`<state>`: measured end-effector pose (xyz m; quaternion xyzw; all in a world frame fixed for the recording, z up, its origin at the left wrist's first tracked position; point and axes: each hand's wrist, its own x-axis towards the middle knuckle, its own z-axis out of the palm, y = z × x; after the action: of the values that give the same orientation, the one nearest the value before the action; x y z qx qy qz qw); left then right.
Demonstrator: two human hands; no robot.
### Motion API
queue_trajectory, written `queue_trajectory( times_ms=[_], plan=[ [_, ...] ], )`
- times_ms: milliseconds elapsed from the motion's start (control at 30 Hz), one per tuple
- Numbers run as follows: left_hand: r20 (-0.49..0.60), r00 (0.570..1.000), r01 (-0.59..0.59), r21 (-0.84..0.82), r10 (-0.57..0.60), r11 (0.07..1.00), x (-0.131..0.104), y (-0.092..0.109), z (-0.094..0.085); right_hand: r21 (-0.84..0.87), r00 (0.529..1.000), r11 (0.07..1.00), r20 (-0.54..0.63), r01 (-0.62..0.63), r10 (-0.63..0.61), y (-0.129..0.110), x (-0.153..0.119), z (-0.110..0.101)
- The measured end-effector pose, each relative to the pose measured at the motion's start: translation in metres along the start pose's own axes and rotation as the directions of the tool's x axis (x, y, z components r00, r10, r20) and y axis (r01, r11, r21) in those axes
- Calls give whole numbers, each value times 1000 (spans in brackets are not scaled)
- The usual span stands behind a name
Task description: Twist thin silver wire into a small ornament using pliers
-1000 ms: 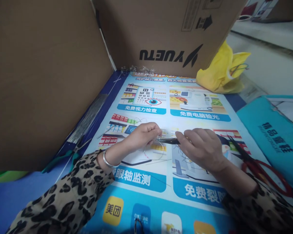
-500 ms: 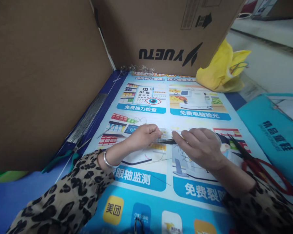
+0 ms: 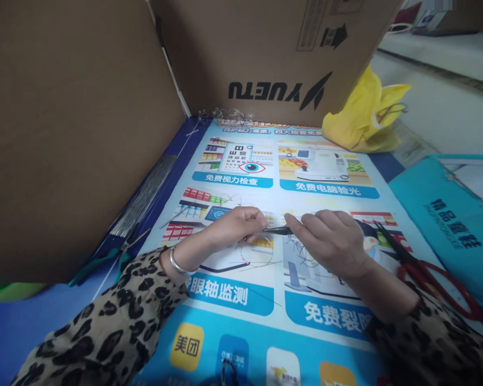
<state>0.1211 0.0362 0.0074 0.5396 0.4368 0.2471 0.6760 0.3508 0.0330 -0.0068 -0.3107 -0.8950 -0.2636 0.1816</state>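
Note:
My right hand is closed around needle-nose pliers, whose slim dark jaws point left. Their handles are hidden inside my fist. Facing it, my left hand pinches a thin wire right at the tips of the jaws. A loop of this fine wire hangs below my left fingertips, with a small pinkish speck near it. Both hands are just above a printed poster. More thin curled wires show beneath the right hand.
Red-handled scissors lie right of my right hand, beside a teal bag. Green-handled cutters and a bundle of straight wires lie left. Cardboard panels stand behind and left. A yellow bag sits at the back right.
My left fingers have curled slightly more, and the wire loop below them is now plainer. The pliers' tips have shifted a little to the right. Otherwise little differs.

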Motion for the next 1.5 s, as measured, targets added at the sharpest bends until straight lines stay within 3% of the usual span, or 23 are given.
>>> queue_trajectory(
  times_ms=[133, 300, 433, 967, 1233, 1367, 1500],
  plan=[
    [43, 999, 14, -48, -12, 999, 0, 0, -2, -39, 1000, 999, -5, 25, -25, 1, 0, 1],
    [-14, 1000, 27, -86, -28, 996, 3, -3, -3, -23, 1000, 1000, 12, 3, -2, 2, -1, 3],
    [-68, 998, 12, -35, -15, 999, 3, -1, -2, 9, 999, 1000, 34, -15, 14, 2, -1, 4],
    [-52, 999, 12, 55, -9, 998, 4, -7, 0, -71, 992, 993, 85, 95, -89, -6, 5, -4],
    [-48, 999, -12, -26, 11, 1000, 4, -8, 0, -97, 995, 991, 33, 92, -89, -9, 9, -7],
    [-63, 998, -10, -15, 9, 1000, 4, -8, 0, -132, 993, 987, -56, 95, -103, -11, 10, -6],
    [-59, 998, -10, 8, 11, 1000, 3, -6, 1, -120, 992, 989, -71, 92, -101, -11, 9, -3]
  ],
)
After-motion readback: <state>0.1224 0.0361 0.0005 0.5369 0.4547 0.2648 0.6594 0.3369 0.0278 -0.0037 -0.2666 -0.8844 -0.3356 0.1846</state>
